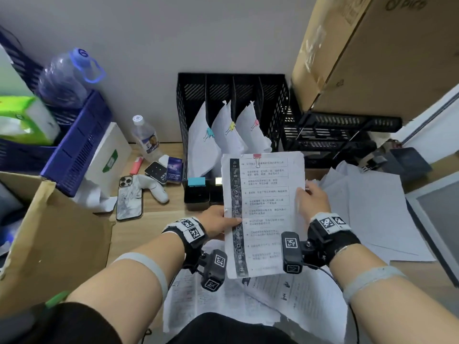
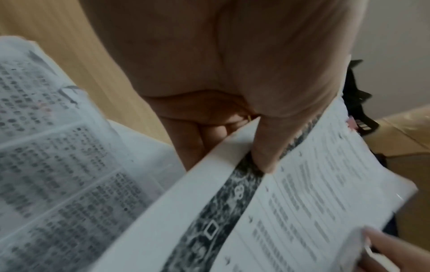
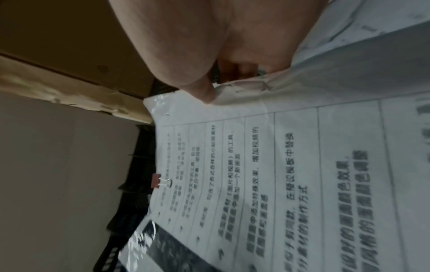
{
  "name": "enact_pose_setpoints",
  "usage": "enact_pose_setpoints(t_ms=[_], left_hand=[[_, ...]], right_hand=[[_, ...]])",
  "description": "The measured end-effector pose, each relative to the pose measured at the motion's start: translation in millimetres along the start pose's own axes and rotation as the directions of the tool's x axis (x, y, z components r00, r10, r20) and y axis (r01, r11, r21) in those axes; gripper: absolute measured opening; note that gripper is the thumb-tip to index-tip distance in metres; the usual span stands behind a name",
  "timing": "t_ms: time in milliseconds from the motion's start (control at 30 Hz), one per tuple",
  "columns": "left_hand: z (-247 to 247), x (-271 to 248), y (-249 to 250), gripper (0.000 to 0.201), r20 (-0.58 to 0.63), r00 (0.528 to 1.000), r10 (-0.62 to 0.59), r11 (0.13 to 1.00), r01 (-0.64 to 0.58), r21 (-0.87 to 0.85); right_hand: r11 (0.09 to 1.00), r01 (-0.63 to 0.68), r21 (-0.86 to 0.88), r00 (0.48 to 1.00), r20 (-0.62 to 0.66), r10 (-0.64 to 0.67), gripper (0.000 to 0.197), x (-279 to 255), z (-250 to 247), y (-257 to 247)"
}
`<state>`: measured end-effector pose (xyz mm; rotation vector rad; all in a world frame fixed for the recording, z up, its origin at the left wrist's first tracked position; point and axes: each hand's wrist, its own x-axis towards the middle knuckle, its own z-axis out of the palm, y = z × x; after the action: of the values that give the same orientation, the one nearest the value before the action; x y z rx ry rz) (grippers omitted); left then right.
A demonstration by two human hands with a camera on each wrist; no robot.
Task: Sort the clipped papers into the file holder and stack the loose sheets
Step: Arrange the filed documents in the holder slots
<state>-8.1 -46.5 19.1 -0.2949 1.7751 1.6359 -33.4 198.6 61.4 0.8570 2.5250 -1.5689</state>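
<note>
Fingers [image 1: 311,188] of both hands pinch the clipped papers [image 1: 267,209] upright.

The bench [image 1: 159,214] is pale wood-grain with a smooth, matt look. The file holder [image 1: 278,100] is black perforated mesh, apparently plastic. The clipped papers [image 1: 268,194] are matt white printed paper, creased at one edge, under a red binder clip [image 3: 155,180] with shiny wire handles. Brown cardboard boxes [image 1: 387,58] look dull; one carries glossy tape.
</note>
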Motion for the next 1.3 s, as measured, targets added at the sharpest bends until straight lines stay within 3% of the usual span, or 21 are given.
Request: enact_pose_setpoints(t_ms=[100,133,200,267,300,367,433,533,600,667,767,900,967,1067,1200,1300], left_hand=[[7,0,18,0.012,-0.045,0.988,0.15,0.978,-0.142,0.156],[10,2,26,0.011,-0.072,0.974,0.217,0.955,-0.196,0.223],[18,2,43,0.015,-0.091,0.931,0.352,0.899,-0.309,0.311],[28,3,58,0.019,-0.061,0.885,0.462,0.833,-0.409,0.374],[34,3,65,0.023,-0.02,0.861,0.509,0.789,-0.457,0.41],[48,7,74,0.043,0.085,0.832,0.549,0.728,-0.525,0.441],[57,8,82,0.05,0.134,0.825,0.549,0.717,-0.547,0.432],[60,9,97,0.056,0.203,0.801,0.563,0.718,-0.596,0.36],[58,14,111,0.061,0.184,0.842,0.507,0.781,-0.539,0.315],[54,31,121,0.065,0.038,0.883,0.468,0.784,-0.435,0.444],[48,52,133,0.08,-0.033,0.896,0.442,0.564,-0.249,0.787],[37,67,142,0.08,-0.076,0.933,0.351,0.438,-0.092,0.894],[31,71,142,0.07,-0.163,0.933,0.322,0.47,-0.008,0.883],[21,74,143,0.062,-0.294,0.892,0.343,0.534,0.072,0.842],[3,76,144,0.069,-0.342,0.845,0.412,0.587,0.041,0.808],[-6,71,147,0.051,-0.384,0.812,0.439,0.639,0.018,0.769]], right_hand=[[0.996,0.082,-0.037,0.974,-0.207,-0.088,0.055,-3,-1,-8],[0.99,0.102,-0.101,0.973,-0.198,-0.12,0.063,-8,-3,-13],[0.982,0.135,-0.134,0.991,0.007,-0.135,0.074,-22,-5,-24],[0.996,0.085,-0.028,0.962,0.264,-0.075,0.086,-41,-1,-39],[0.998,0.054,0.023,0.94,0.335,-0.059,0.083,-50,2,-47],[0.997,0.078,-0.015,0.938,0.341,-0.068,0.06,-55,8,-58],[0.994,0.058,-0.094,0.974,0.225,-0.036,0.045,-51,6,-68],[0.999,-0.03,-0.02,0.997,0.066,0.031,0.026,-35,-8,-81],[0.999,0.006,-0.038,0.999,0.037,-0.004,0.03,-23,-17,-84],[0.991,0.088,-0.1,0.995,0.045,-0.084,0.027,-14,-24,-83],[0.979,0.151,-0.137,0.985,0.105,-0.138,0.025,-8,-29,-85],[0.962,0.227,-0.149,0.958,0.21,-0.193,0.032,-3,-33,-94],[0.956,0.253,-0.147,0.944,0.255,-0.211,0.031,2,-33,-99],[0.945,0.307,-0.115,0.915,0.309,-0.26,0.036,8,-27,-110],[0.91,0.396,-0.121,0.868,0.374,-0.327,0.037,16,-12,-128],[0.879,0.461,-0.124,0.839,0.384,-0.386,0.037,23,-3,-147]])
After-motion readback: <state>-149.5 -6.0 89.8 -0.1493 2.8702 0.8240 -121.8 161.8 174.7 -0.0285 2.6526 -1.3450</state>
